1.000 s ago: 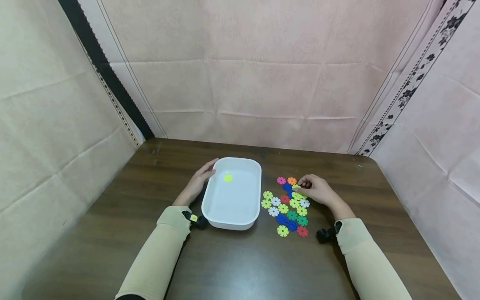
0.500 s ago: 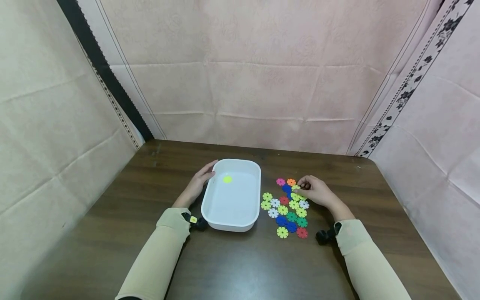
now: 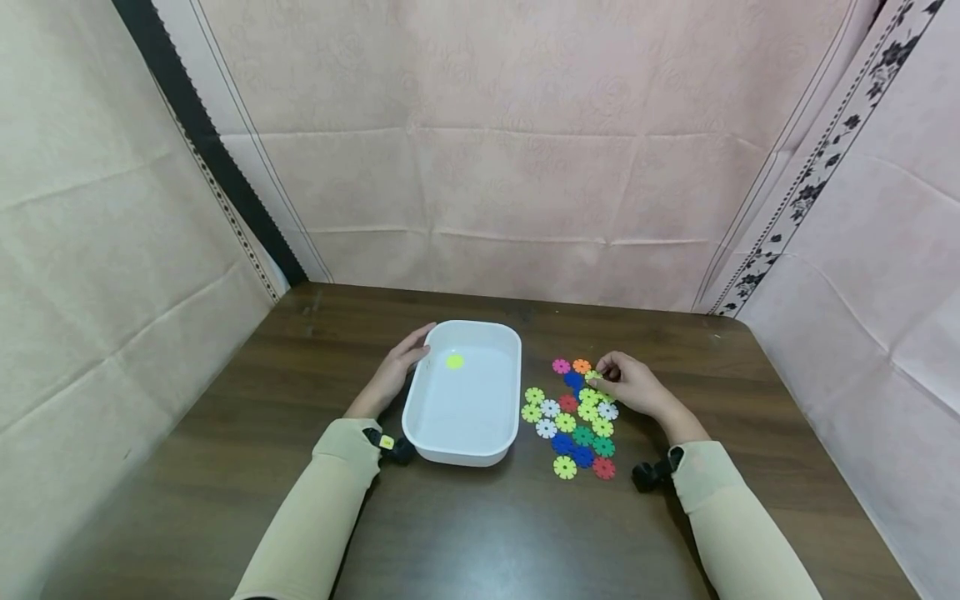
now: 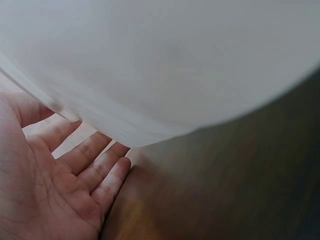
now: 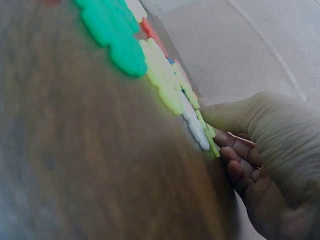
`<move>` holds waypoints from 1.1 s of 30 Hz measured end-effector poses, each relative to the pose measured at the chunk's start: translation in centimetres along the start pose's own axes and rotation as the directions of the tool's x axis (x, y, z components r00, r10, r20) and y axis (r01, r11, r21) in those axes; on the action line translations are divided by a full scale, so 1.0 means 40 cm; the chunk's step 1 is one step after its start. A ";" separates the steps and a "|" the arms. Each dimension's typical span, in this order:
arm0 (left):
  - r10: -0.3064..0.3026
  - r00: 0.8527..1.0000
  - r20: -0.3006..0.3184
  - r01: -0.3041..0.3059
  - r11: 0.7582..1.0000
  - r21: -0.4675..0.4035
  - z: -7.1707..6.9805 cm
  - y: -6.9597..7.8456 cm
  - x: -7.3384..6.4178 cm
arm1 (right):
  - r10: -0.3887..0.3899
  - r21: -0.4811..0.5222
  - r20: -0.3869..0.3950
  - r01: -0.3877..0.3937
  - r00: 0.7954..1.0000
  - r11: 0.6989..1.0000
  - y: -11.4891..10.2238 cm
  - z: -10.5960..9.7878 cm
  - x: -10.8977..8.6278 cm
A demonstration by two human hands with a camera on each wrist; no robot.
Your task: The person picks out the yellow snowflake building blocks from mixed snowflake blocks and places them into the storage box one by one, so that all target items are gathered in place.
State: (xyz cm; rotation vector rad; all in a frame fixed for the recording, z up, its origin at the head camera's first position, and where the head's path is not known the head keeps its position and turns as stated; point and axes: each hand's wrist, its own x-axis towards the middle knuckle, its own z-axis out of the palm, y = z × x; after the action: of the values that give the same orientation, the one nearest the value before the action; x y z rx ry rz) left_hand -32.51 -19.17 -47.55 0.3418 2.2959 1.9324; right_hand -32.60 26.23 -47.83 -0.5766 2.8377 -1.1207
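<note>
A white rectangular plastic tray stands on the table with one yellow-green flower-shaped disc inside it. My left hand rests against the tray's left side near the far corner. Its fingers lie spread and fairly straight beside the wall, the thumb at the rim. Right of the tray, my right hand pinches a yellow-green flower-shaped disc at the far end of a group of discs. In the right wrist view the thumb is right at the yellow-green discs, over a white disc, and the other fingers curl below.
Several flat notched discs lie close together beside the tray, including a pink disc, an orange disc, a green disc and a red disc. Pale cloth hangs behind the wooden table.
</note>
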 end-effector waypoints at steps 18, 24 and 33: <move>0.006 1.000 -0.019 -0.006 1.000 0.010 0.001 -0.015 0.005 | 0.002 -0.059 -0.020 -0.004 1.000 0.998 0.001 0.002 0.004; 0.003 0.999 -0.032 -0.003 1.000 0.019 0.003 -0.012 0.004 | -0.003 -0.048 -0.074 -0.001 0.997 0.999 -0.001 0.000 0.004; 0.020 1.000 0.001 -0.020 1.000 -0.014 -0.004 -0.014 0.003 | 0.000 0.036 -0.173 0.006 0.985 0.999 -0.019 -0.008 0.010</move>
State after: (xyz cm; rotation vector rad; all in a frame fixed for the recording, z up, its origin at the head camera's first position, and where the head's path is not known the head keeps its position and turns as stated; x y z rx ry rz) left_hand -32.74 -19.40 -48.07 0.3648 2.2854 1.9566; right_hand -32.80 25.77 -47.03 -0.5054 2.9532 -1.2801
